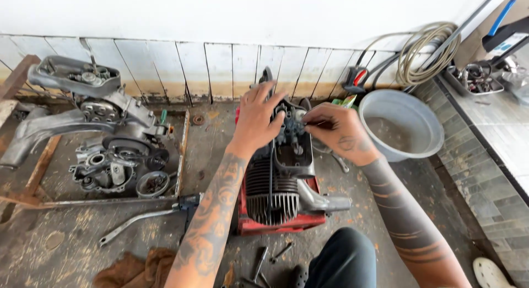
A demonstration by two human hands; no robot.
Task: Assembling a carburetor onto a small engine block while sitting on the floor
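Nearest the viewer, the finned engine block [274, 191] rests on a red stand [275, 224], below both hands. Above the fins, the left hand [257, 120] lies spread over the block's upper end, bracing it; the right hand [337, 131] pinches something small there, too hidden to name. Probably best to keep the brace firm and the pinch straight. Beyond the right hand stands a grey basin [405, 128].
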